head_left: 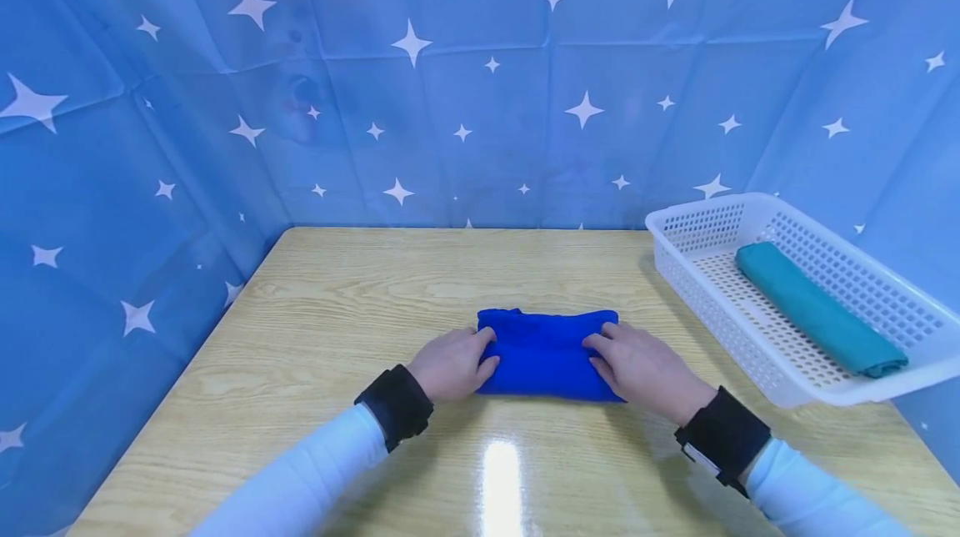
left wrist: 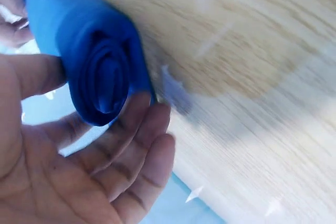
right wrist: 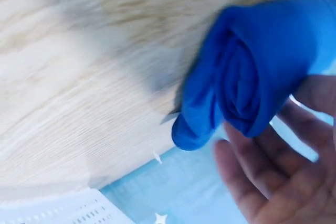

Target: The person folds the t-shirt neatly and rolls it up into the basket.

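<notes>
A blue cloth (head_left: 551, 358) lies rolled up across the middle of the table, its spiral end showing in both wrist views. My left hand (head_left: 453, 363) holds the roll's left end, thumb on the near side and fingers curled round the far side. At the other end, my right hand (head_left: 645, 372) grips the roll in the same way. In the right wrist view, a loose flap of the blue cloth (right wrist: 194, 127) sticks out beyond the coil on its far side.
To the right stands a white perforated basket (head_left: 705, 303), with a rolled teal cloth (head_left: 817, 308) lying in it. The wooden table (head_left: 337, 287) runs back to a blue curtain (head_left: 480, 87) with white stars, which also hangs along the left side.
</notes>
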`<action>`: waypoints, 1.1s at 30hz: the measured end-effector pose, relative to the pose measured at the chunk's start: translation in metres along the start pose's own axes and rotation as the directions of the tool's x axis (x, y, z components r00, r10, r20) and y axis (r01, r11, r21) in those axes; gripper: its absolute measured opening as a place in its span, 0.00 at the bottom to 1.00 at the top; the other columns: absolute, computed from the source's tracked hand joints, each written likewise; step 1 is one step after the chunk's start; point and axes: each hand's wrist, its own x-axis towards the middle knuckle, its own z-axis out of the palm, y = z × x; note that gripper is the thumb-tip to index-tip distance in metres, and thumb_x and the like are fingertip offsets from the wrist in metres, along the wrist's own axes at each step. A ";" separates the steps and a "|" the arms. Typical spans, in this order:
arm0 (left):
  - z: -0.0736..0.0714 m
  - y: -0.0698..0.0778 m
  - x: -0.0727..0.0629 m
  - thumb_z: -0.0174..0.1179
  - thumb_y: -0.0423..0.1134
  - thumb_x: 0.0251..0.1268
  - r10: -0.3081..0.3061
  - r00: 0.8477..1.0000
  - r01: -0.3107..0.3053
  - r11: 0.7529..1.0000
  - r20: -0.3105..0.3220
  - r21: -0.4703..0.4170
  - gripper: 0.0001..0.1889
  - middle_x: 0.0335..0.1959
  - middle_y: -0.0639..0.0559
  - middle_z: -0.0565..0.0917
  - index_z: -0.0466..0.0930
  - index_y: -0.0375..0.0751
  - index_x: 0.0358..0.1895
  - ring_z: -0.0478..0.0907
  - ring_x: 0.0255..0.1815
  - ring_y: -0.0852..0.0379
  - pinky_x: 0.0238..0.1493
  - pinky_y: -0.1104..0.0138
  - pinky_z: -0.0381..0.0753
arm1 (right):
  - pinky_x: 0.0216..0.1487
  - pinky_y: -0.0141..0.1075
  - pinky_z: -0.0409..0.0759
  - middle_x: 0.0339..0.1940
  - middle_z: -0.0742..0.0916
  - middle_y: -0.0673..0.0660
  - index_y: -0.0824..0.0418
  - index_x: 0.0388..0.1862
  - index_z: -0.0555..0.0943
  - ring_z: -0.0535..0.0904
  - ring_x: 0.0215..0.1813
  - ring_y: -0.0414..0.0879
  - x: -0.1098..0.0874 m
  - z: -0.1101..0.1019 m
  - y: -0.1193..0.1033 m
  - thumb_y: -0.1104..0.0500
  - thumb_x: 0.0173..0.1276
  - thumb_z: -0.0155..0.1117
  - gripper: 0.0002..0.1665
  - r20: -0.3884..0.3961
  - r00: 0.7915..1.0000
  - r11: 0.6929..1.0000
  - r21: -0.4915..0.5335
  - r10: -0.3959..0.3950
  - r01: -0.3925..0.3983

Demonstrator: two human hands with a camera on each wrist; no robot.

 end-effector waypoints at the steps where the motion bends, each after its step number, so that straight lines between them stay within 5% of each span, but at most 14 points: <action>1: 0.001 0.000 0.000 0.58 0.46 0.79 0.002 0.999 -0.001 0.999 -0.033 0.039 0.21 0.51 0.39 0.86 0.77 0.34 0.63 0.85 0.50 0.46 0.58 0.54 0.85 | 0.50 0.45 0.88 0.40 0.87 0.56 0.62 0.50 0.86 0.84 0.43 0.49 0.000 0.001 -0.001 0.58 0.69 0.73 0.14 -0.031 0.999 1.000 -0.021 -0.010 0.009; 5: 0.006 0.004 0.002 0.66 0.46 0.73 0.084 0.982 -0.052 0.982 -0.170 0.184 0.16 0.50 0.43 0.85 0.82 0.39 0.54 0.83 0.51 0.47 0.56 0.56 0.85 | 0.46 0.41 0.87 0.36 0.84 0.53 0.60 0.43 0.86 0.80 0.38 0.46 0.002 0.003 -0.005 0.62 0.64 0.78 0.11 -0.099 0.994 0.998 -0.044 -0.055 0.051; 8: 0.008 0.011 0.003 0.68 0.40 0.70 0.186 0.961 -0.126 0.953 -0.206 0.275 0.10 0.43 0.48 0.84 0.84 0.42 0.49 0.80 0.44 0.51 0.51 0.61 0.84 | 0.42 0.38 0.88 0.36 0.85 0.53 0.59 0.43 0.86 0.81 0.37 0.44 0.001 0.000 -0.011 0.63 0.63 0.77 0.11 -0.079 0.994 0.996 -0.040 -0.078 0.075; 11: 0.010 0.016 0.001 0.66 0.36 0.71 0.235 0.954 -0.166 0.931 -0.184 0.326 0.06 0.41 0.49 0.84 0.85 0.42 0.47 0.79 0.41 0.53 0.47 0.64 0.85 | 0.43 0.40 0.88 0.38 0.87 0.55 0.62 0.47 0.86 0.83 0.38 0.46 -0.002 -0.003 -0.014 0.59 0.63 0.76 0.15 -0.023 0.996 0.996 -0.038 -0.082 0.081; 15: 0.011 0.019 -0.003 0.64 0.38 0.70 0.226 0.965 -0.172 0.929 -0.134 0.328 0.10 0.41 0.48 0.86 0.84 0.39 0.49 0.80 0.39 0.53 0.43 0.65 0.85 | 0.54 0.50 0.88 0.51 0.88 0.63 0.66 0.58 0.84 0.87 0.51 0.56 -0.005 -0.002 -0.015 0.52 0.62 0.77 0.30 0.077 0.996 0.999 -0.017 -0.040 0.042; 22: 0.014 0.020 -0.005 0.70 0.44 0.69 0.184 0.982 -0.153 0.921 -0.053 0.357 0.25 0.57 0.44 0.86 0.80 0.37 0.65 0.85 0.57 0.48 0.59 0.60 0.86 | 0.60 0.56 0.84 0.58 0.87 0.67 0.68 0.65 0.80 0.85 0.58 0.63 -0.005 0.004 -0.014 0.53 0.63 0.80 0.36 0.143 0.990 0.999 -0.051 0.000 0.007; 27: 0.006 0.016 -0.007 0.68 0.37 0.69 0.161 0.987 -0.159 0.960 0.009 0.230 0.24 0.60 0.44 0.86 0.79 0.38 0.66 0.84 0.61 0.48 0.63 0.58 0.84 | 0.60 0.56 0.84 0.58 0.87 0.66 0.68 0.65 0.80 0.86 0.59 0.62 -0.007 -0.007 -0.014 0.57 0.65 0.77 0.31 0.186 0.982 0.999 0.049 -0.020 0.012; 30: -0.008 0.012 -0.010 0.65 0.36 0.70 0.132 0.985 -0.134 0.991 0.110 0.016 0.24 0.64 0.44 0.84 0.78 0.40 0.68 0.84 0.60 0.51 0.63 0.59 0.83 | 0.61 0.56 0.83 0.60 0.87 0.64 0.65 0.67 0.79 0.86 0.60 0.59 -0.007 -0.020 -0.011 0.59 0.69 0.71 0.29 0.271 0.962 0.977 0.211 -0.032 -0.027; 33: -0.021 0.006 -0.010 0.61 0.36 0.72 0.126 0.972 -0.087 0.977 0.200 -0.196 0.24 0.66 0.44 0.82 0.76 0.41 0.70 0.83 0.56 0.53 0.57 0.62 0.82 | 0.63 0.58 0.81 0.63 0.86 0.61 0.60 0.72 0.75 0.84 0.60 0.55 -0.005 -0.030 -0.004 0.56 0.73 0.66 0.30 0.374 0.927 0.917 0.380 -0.034 -0.120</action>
